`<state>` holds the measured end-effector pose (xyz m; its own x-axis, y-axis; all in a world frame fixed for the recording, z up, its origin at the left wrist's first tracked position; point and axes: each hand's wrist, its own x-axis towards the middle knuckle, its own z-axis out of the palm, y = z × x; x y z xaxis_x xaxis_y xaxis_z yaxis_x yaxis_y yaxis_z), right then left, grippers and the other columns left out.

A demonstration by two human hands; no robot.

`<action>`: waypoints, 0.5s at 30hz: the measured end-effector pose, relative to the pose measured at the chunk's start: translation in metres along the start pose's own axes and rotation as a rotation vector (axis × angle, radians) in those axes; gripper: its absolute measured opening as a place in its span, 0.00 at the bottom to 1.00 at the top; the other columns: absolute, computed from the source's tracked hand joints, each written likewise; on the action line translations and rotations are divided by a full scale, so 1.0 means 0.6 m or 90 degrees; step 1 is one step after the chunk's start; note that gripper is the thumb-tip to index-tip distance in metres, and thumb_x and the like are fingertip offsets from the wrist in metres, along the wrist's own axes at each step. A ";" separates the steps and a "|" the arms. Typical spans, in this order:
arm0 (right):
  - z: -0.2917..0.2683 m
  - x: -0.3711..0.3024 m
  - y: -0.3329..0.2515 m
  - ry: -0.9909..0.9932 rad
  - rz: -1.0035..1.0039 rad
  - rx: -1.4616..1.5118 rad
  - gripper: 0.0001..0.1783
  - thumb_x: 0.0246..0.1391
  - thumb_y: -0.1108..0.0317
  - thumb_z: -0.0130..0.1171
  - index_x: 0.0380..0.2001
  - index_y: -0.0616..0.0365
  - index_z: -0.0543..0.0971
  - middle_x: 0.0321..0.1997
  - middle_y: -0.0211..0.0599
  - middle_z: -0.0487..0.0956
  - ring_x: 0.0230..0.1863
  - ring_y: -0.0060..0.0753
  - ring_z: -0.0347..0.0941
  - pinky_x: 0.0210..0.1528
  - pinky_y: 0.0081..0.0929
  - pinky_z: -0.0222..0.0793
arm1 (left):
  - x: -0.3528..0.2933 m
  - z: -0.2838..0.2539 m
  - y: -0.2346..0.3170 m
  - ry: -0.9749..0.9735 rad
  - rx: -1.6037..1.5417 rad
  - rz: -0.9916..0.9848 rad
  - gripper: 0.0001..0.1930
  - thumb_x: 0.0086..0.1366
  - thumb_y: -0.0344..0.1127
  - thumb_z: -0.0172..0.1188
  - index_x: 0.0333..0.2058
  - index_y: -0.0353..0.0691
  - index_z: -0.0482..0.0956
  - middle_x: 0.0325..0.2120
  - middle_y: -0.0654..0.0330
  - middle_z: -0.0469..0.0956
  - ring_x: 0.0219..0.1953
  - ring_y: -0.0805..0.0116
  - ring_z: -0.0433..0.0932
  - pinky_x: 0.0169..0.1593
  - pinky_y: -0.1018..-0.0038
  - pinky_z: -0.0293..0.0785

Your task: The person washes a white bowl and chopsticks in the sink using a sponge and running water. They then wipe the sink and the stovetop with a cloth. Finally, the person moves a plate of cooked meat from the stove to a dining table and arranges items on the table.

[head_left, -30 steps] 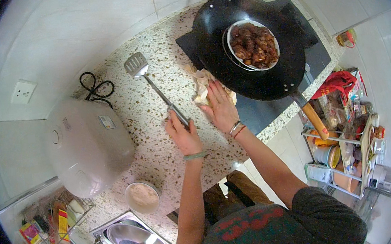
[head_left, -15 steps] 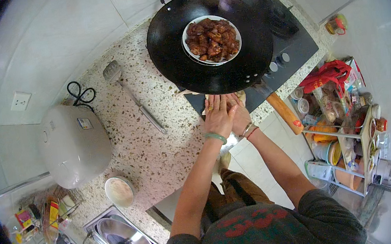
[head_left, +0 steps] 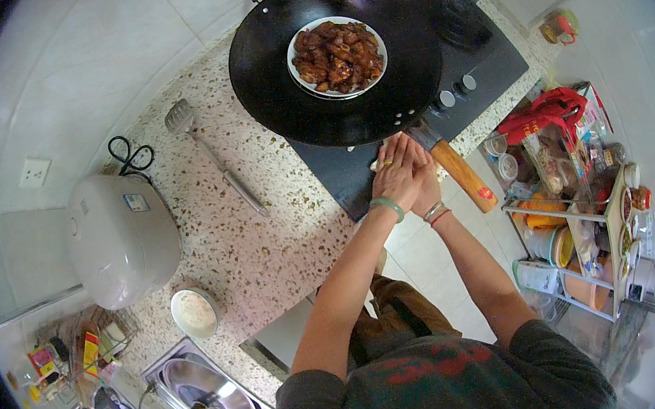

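Note:
On the front edge of the black hob (head_left: 338,173), just below the wok, my left hand (head_left: 398,170) presses down with its fingers stretched forward. My right hand (head_left: 424,183) lies close against it, partly overlapped, near the wok's wooden handle (head_left: 463,174). A little of a pale cloth (head_left: 375,166) shows beside the left fingers; most of it is hidden under the two hands. Above them sits a large black wok (head_left: 266,90), with a white plate (head_left: 380,41) of glossy brown braised meat (head_left: 337,55) standing in it.
A slotted metal spatula (head_left: 222,164) lies on the speckled counter (head_left: 268,252). To the left are a grey-white rice cooker (head_left: 123,240), a white bowl (head_left: 195,313) and a steel sink (head_left: 203,392). A crowded storage rack (head_left: 571,217) stands at the right.
Both hands have slid right along the hob's front edge, closer to the wok handle, with the cloth under them. The whole view has shifted slightly.

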<state>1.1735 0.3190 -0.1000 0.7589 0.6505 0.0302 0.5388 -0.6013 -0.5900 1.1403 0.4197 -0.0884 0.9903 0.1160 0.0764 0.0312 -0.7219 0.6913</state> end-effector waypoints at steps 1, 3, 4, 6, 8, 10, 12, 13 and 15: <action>0.002 -0.009 -0.013 0.008 -0.015 -0.082 0.35 0.55 0.53 0.44 0.63 0.57 0.57 0.70 0.44 0.51 0.71 0.43 0.42 0.69 0.40 0.38 | -0.013 -0.004 0.000 -0.021 0.001 -0.011 0.31 0.65 0.48 0.43 0.60 0.32 0.57 0.64 0.49 0.52 0.68 0.56 0.43 0.69 0.62 0.35; 0.005 -0.030 -0.048 0.022 -0.039 -0.238 0.36 0.54 0.54 0.44 0.64 0.56 0.55 0.69 0.47 0.51 0.71 0.48 0.39 0.69 0.44 0.36 | -0.042 -0.031 0.006 -0.069 0.008 -0.033 0.33 0.66 0.50 0.40 0.63 0.35 0.52 0.66 0.51 0.47 0.69 0.59 0.40 0.69 0.63 0.33; 0.013 -0.037 -0.061 -0.006 -0.040 -0.275 0.37 0.54 0.53 0.43 0.65 0.56 0.53 0.70 0.47 0.49 0.71 0.48 0.36 0.69 0.46 0.35 | -0.059 -0.034 0.000 -0.067 0.038 -0.034 0.33 0.67 0.51 0.39 0.63 0.36 0.50 0.66 0.52 0.46 0.69 0.60 0.39 0.69 0.63 0.33; 0.025 -0.041 -0.096 -0.059 -0.047 -0.348 0.38 0.54 0.50 0.42 0.66 0.54 0.51 0.71 0.45 0.46 0.72 0.49 0.32 0.69 0.50 0.32 | -0.092 -0.045 -0.014 -0.053 0.103 -0.033 0.33 0.68 0.53 0.36 0.64 0.37 0.48 0.66 0.54 0.45 0.69 0.61 0.38 0.69 0.63 0.32; 0.032 -0.039 -0.131 -0.111 -0.067 -0.333 0.39 0.54 0.48 0.42 0.66 0.54 0.50 0.72 0.45 0.44 0.72 0.49 0.30 0.69 0.51 0.29 | -0.114 -0.064 -0.028 -0.092 0.127 -0.095 0.34 0.68 0.54 0.34 0.65 0.38 0.45 0.67 0.55 0.42 0.69 0.62 0.36 0.69 0.63 0.28; 0.043 -0.036 -0.149 -0.104 -0.105 -0.244 0.39 0.54 0.50 0.43 0.66 0.53 0.50 0.71 0.46 0.45 0.72 0.47 0.31 0.70 0.48 0.27 | -0.132 -0.088 -0.032 -0.096 0.145 -0.136 0.36 0.68 0.57 0.32 0.65 0.38 0.42 0.67 0.55 0.40 0.69 0.62 0.35 0.68 0.61 0.26; 0.060 -0.027 -0.152 -0.111 -0.158 -0.207 0.38 0.54 0.52 0.43 0.65 0.54 0.53 0.71 0.44 0.45 0.73 0.44 0.31 0.70 0.46 0.27 | -0.146 -0.102 -0.046 -0.065 0.189 -0.173 0.36 0.67 0.57 0.32 0.65 0.37 0.43 0.67 0.54 0.40 0.69 0.61 0.35 0.68 0.61 0.27; 0.059 -0.025 -0.145 -0.128 -0.177 -0.189 0.37 0.53 0.53 0.43 0.65 0.54 0.53 0.71 0.43 0.46 0.73 0.42 0.33 0.70 0.44 0.28 | -0.150 -0.102 -0.047 -0.058 0.188 -0.187 0.37 0.67 0.57 0.32 0.65 0.36 0.42 0.67 0.54 0.40 0.69 0.61 0.34 0.68 0.61 0.27; 0.056 -0.014 -0.139 -0.161 -0.231 -0.144 0.36 0.53 0.54 0.43 0.65 0.55 0.55 0.71 0.42 0.48 0.72 0.39 0.35 0.71 0.42 0.29 | -0.156 -0.106 -0.048 -0.036 0.197 -0.228 0.37 0.67 0.58 0.33 0.65 0.36 0.42 0.67 0.52 0.40 0.69 0.59 0.34 0.68 0.61 0.27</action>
<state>1.1101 0.3791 -0.0781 0.4097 0.9122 -0.0119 0.8395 -0.3821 -0.3863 1.0381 0.4729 -0.0697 0.9153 0.3638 -0.1730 0.4027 -0.8131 0.4205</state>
